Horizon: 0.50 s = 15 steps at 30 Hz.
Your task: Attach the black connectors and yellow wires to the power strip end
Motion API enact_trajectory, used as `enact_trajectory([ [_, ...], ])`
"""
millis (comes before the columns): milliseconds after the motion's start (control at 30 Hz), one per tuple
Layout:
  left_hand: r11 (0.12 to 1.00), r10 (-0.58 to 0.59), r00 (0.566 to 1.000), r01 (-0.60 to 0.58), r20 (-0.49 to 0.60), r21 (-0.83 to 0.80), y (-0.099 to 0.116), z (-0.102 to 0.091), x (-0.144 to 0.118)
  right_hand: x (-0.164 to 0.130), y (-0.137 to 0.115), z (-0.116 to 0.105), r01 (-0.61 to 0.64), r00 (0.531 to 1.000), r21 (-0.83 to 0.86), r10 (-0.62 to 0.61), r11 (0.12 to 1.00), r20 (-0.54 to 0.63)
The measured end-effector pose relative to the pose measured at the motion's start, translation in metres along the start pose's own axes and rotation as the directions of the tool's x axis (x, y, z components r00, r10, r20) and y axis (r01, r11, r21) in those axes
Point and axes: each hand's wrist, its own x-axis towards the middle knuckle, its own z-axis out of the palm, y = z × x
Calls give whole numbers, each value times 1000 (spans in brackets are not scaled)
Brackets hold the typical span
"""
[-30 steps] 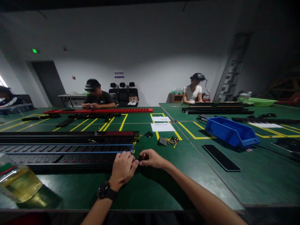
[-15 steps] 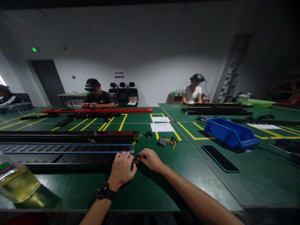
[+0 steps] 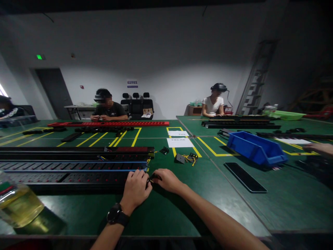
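Note:
My left hand [image 3: 135, 189], a watch [image 3: 114, 213] on its wrist, is closed at the right end of the nearest long black strip [image 3: 85, 177], which is dotted with red. Thumb and fingers grip a small black part [image 3: 148, 181] with a yellowish bit showing. Facing it, my right hand [image 3: 165, 180] is closed in a pinch on the same small part. My fingers hide most of its shape. Beyond my right hand lie a flat dark square piece [image 3: 180, 158], yellow wires [image 3: 191, 160] and a small black bracket [image 3: 164, 150].
Further long strips [image 3: 78, 152] lie behind the nearest one. A bottle of yellow liquid [image 3: 22, 205] stands at front left. To the right are a phone [image 3: 246, 177], a blue bin [image 3: 256, 149] and a person's hand [image 3: 319, 149]. Two people sit across the green table [image 3: 182, 208].
A person's hand and arm have come in at the right edge. My hands stay together on the small part, with only slight finger movement. The view has shifted slightly.

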Motion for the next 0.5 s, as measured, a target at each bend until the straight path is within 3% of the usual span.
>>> enact_trajectory([
  [500,1000,-18,1000,18,-7,-2,2,-1,1,-1,3,2,-27,999,-97,29,995,22],
])
